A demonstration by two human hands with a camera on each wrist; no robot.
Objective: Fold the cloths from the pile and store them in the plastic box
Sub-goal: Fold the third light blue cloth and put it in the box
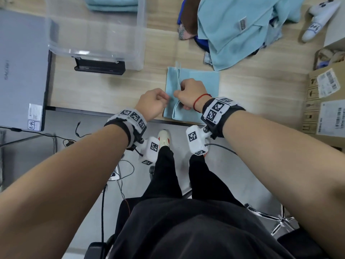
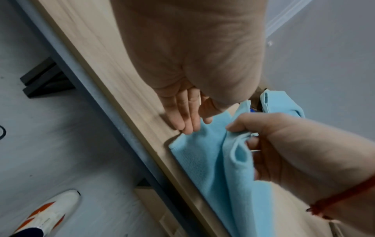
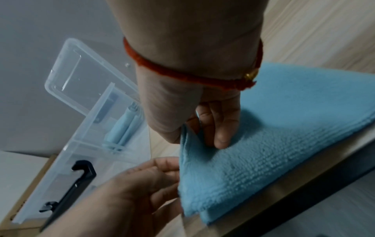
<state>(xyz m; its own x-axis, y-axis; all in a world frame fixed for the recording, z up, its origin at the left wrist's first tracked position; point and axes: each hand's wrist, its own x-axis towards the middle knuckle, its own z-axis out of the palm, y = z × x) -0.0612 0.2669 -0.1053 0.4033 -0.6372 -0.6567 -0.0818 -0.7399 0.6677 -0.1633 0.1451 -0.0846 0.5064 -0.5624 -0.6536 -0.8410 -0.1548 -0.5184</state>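
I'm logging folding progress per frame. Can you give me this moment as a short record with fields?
work item: light blue terry cloth, partly folded, flat at the wooden table's near edge
right hand: pinches a raised fold of the cloth
left hand: fingers at the cloth's left edge; grip unclear
clear plastic box: open, folded blue cloths inside
pile of unfolded blue cloths: far right of the table

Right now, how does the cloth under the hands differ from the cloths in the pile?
The cloth on the table lies flat in a neat rectangle at the near edge; the pile is crumpled and heaped farther back. The right hand pinches the flat cloth, with the left hand beside its edge; nothing touches the pile. Both are light blue.
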